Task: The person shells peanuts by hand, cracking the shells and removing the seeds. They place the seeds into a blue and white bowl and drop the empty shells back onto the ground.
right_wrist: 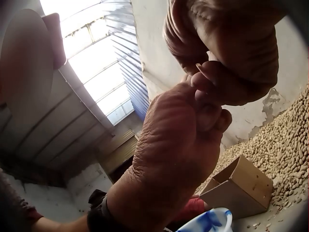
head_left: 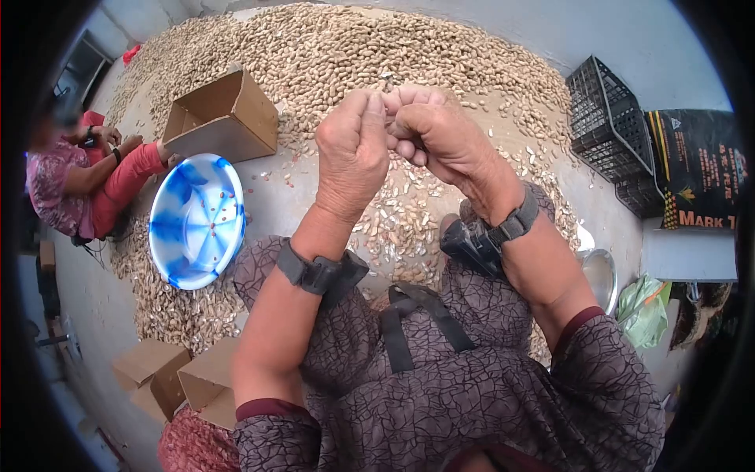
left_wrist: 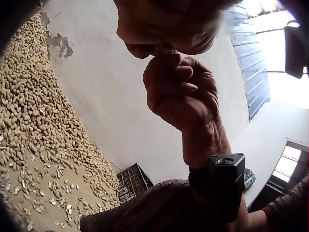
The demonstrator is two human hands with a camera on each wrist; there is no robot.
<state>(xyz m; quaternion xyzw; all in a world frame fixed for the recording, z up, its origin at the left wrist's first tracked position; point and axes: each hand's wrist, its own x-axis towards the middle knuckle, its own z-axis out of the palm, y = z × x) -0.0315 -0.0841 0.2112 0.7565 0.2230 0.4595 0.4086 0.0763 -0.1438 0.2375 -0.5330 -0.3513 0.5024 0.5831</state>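
The left hand [head_left: 350, 153] and right hand [head_left: 444, 138] meet at their fingertips above the peanut shells [head_left: 401, 220], fingers curled. Between them they pinch a small thing, mostly hidden by the fingers, that looks like a peanut. Seen from the left wrist, the right hand [left_wrist: 181, 92] is just below the left hand [left_wrist: 166, 24], fingertips together. From the right wrist, the left hand [right_wrist: 174, 135] touches the right hand [right_wrist: 231, 53] at the thumbs and fingers.
A large peanut pile [head_left: 314, 47] lies along the wall. At left are a blue and white basin [head_left: 177, 228] holding a few kernels, a cardboard box [head_left: 252, 118] and a seated person [head_left: 75, 169]. Black crates [head_left: 602, 114], a metal bowl [head_left: 602, 275] and a green bag [head_left: 643, 311] stand right.
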